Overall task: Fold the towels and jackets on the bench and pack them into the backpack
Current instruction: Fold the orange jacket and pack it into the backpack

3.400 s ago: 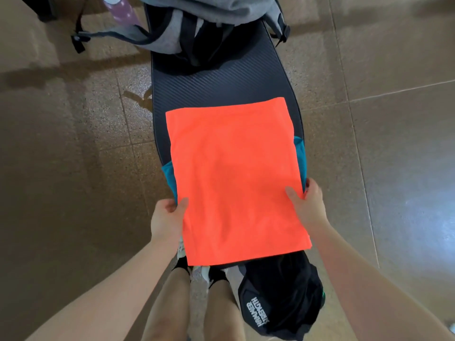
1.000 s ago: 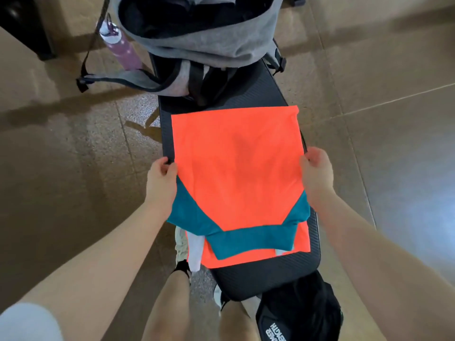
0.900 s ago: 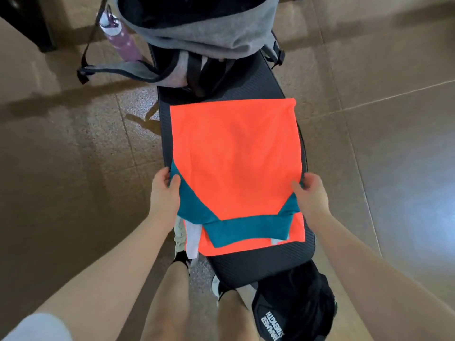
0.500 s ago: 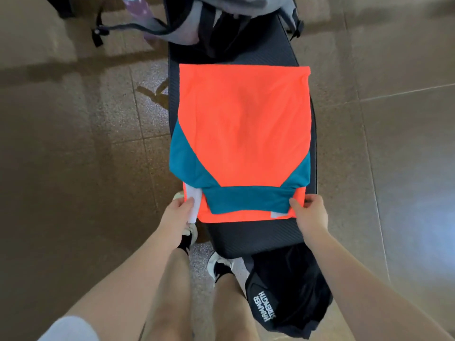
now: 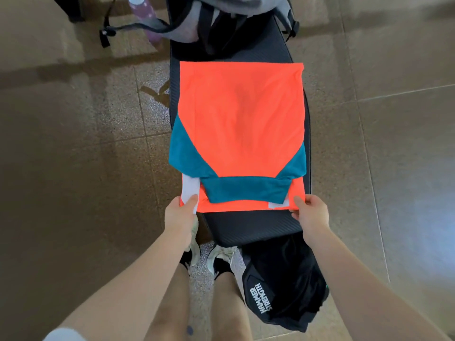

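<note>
- Two hands hold the near hem of an orange-and-teal jacket (image 5: pixel 242 124) lying flat on the black padded surface (image 5: pixel 253 227); the left hand (image 5: pixel 181 215) pinches the near left corner between thumb and fingers, and the right hand (image 5: pixel 311 212) pinches the near right corner the same way.
- Change: a few seconds ago both hands gripped the side edges of a plain orange panel that hid the teal parts; a second ago they held the sides farther up, with the teal band already exposed. They have since slid down to the two near corners, and the garment now lies square along the surface.
- Position of the task's thing: the jacket covers the middle of the surface, its far edge near the grey backpack (image 5: pixel 231 13), which sits at the far end; whether its mouth is open cannot be told here.
- Meaning for the task: the side folds appear done, so the grip on the near corners suggests a lengthwise fold, near edge carried toward the far edge, comes next. Packing is not yet begun for this piece.
- Other items: a black garment (image 5: pixel 290 286) hangs off the near end beside a printed "HAMMER STRENGTH" label, and a purple bottle (image 5: pixel 145 18) stands left of the backpack.
</note>
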A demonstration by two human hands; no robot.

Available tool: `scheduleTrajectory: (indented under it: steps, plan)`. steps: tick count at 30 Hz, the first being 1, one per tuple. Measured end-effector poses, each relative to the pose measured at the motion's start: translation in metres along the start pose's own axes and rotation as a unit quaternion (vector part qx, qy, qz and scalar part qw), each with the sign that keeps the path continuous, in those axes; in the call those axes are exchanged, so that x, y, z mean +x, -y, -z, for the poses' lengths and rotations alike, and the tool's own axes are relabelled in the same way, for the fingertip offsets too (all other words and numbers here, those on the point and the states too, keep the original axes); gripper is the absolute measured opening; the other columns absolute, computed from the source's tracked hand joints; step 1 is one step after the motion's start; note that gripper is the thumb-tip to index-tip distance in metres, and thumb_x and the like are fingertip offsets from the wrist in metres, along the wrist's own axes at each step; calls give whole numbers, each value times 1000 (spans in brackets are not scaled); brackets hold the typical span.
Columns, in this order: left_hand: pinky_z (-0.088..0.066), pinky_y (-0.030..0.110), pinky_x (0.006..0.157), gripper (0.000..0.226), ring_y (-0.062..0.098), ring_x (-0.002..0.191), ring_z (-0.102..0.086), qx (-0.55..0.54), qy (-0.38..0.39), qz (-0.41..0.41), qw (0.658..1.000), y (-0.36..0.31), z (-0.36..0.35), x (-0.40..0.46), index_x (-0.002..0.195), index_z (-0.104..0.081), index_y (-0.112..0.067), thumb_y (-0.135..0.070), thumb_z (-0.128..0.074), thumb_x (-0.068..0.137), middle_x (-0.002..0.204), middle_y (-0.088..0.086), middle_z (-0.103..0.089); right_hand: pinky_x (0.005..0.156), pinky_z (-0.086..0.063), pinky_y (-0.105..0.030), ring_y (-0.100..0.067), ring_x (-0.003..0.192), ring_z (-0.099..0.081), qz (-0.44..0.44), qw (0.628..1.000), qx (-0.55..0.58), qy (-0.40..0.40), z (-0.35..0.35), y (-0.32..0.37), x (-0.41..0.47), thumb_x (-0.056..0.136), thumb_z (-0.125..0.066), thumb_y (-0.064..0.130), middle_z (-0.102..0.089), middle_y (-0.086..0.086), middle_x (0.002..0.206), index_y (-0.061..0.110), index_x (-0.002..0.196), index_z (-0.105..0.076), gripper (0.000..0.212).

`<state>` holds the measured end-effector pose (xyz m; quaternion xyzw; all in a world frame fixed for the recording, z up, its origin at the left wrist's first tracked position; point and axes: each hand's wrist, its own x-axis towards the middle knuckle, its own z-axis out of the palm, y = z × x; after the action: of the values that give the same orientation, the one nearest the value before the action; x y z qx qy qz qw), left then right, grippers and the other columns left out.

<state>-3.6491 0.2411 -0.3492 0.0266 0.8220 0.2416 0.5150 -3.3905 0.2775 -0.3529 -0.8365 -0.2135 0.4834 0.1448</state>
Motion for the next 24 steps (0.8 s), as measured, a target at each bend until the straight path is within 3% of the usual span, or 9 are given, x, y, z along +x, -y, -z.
scheduleTrajectory:
  steps: [3, 6, 9, 11, 15, 18, 21, 24]
  plan:
    - [-51, 43, 79, 14, 22, 71, -52, 8, 8, -11, 1000, 3, 14, -22, 80, -53, -5, -15, -58, 89, 74, 5, -53, 64, -52, -28, -15, 63, -58, -11, 1000, 27, 7, 15, -2, -17, 92, -52, 11, -62, -8, 83, 7, 103, -55, 12]
    - [-53, 47, 74, 20, 21, 57, -52, 87, -9, -44, 995, 2, 23, -48, 96, -51, 1, -13, -61, 86, 72, 5, -53, 62, -50, -29, -18, 62, -57, -34, 997, 70, 2, 32, 2, -37, 90, -54, 9, -60, -11, 84, 8, 108, -48, 19]
    - [-54, 45, 71, 33, 20, 57, -54, 56, -35, -58, 996, -12, 27, -70, 105, -41, -9, -12, -66, 84, 83, 3, -47, 63, -51, -30, -19, 63, -56, -44, 994, 97, 7, 48, 9, -54, 90, -55, 12, -57, -8, 85, 18, 109, -41, 24]
    - [-54, 41, 68, 32, 20, 59, -55, 55, -27, -78, 995, -28, 29, -75, 107, -43, -16, -12, -65, 84, 84, 0, -47, 62, -51, -29, -18, 63, -55, -12, 996, 84, 31, 56, 19, -58, 93, -51, 10, -59, -8, 85, 21, 104, -47, 17]
    - [-53, 37, 68, 7, 5, 45, -56, 142, 29, -151, 978, -73, 27, -62, 86, -64, -8, -15, -64, 85, 76, 6, -60, 53, -49, -18, -8, 52, -57, 36, 992, 98, 75, 58, 58, -48, 94, -45, 3, -64, -8, 74, 17, 81, -60, 24]
    - [-46, 31, 62, 15, 13, 49, -55, 233, 79, -177, 953, -111, 25, -39, 69, -62, -16, -14, -66, 83, 66, 7, -59, 47, -45, -13, -2, 45, -56, 51, 989, 107, 93, 49, 96, -31, 93, -48, 7, -64, 7, 52, 16, 78, -62, 22]
    - [-37, 25, 52, 20, 17, 57, -45, 257, 143, -149, 944, -152, 18, -16, 66, -58, -13, -12, -65, 84, 61, 6, -48, 46, -38, -17, -1, 38, -51, 77, 987, 92, 110, 37, 130, -8, 92, -48, 7, -58, 9, 44, 17, 73, -61, 24]
    - [-38, 17, 46, 18, 13, 56, -45, 236, 150, -133, 951, -193, 6, 13, 70, -57, -14, -15, -62, 87, 62, 4, -49, 42, -31, -16, -1, 34, -43, 96, 985, 100, 98, 21, 163, 20, 91, -48, 7, -53, 10, 40, 17, 68, -59, 27]
